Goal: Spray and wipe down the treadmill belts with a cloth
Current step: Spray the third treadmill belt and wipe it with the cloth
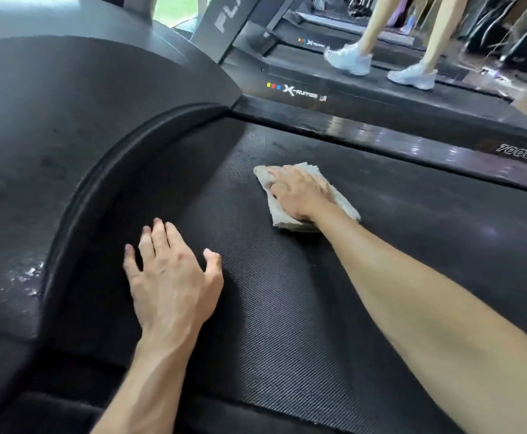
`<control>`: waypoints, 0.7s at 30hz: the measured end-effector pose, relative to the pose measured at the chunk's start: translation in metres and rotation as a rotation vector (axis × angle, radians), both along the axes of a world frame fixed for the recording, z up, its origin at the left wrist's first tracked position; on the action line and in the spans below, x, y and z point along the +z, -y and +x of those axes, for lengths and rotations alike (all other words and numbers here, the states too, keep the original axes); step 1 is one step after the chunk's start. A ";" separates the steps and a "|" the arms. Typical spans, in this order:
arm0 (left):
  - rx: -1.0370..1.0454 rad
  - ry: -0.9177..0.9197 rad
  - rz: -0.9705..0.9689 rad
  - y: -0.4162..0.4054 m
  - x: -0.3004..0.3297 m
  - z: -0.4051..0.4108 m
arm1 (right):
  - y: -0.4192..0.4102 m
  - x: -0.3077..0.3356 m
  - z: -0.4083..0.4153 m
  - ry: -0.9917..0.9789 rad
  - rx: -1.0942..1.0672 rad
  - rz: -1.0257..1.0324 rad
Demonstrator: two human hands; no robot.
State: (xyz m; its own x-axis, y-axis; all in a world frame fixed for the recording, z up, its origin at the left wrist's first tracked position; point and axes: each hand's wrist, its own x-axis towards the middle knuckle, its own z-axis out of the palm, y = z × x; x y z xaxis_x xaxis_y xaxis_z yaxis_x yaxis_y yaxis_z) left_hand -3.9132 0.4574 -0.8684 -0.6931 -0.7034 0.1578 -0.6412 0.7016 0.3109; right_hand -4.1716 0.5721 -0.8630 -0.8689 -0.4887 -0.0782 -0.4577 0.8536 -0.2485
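The black textured treadmill belt [287, 308] fills the middle of the head view. A folded off-white cloth [346, 208] lies flat on the belt toward its far side. My right hand [299, 191] presses down on the cloth with flat fingers, arm stretched across the belt. My left hand [169, 277] rests palm-down on the belt near the curved front edge, fingers spread and holding nothing. No spray bottle shows.
The dark curved motor cover [68, 136] rises on the left, with wet specks near its lower rim. A glossy side rail [412, 142] borders the belt's far edge. On the neighbouring treadmill [303, 92], a person's legs in white shoes [350, 59] walk.
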 end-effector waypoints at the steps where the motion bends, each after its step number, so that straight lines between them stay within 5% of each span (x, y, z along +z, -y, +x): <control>1: -0.002 0.003 0.002 0.000 0.000 0.000 | 0.014 0.001 0.000 0.003 -0.014 -0.004; 5: 0.010 0.006 -0.004 0.002 0.000 0.000 | 0.046 -0.010 0.017 -0.002 0.081 -0.054; 9: 0.008 -0.019 -0.006 0.002 0.000 0.001 | -0.006 -0.012 0.042 0.024 0.274 -0.140; 16: 0.004 -0.003 -0.007 0.000 0.002 0.001 | 0.011 -0.020 -0.024 -0.031 -0.062 -0.025; 21: 0.007 0.014 -0.002 0.002 0.002 -0.001 | 0.062 -0.032 0.014 0.013 0.120 -0.107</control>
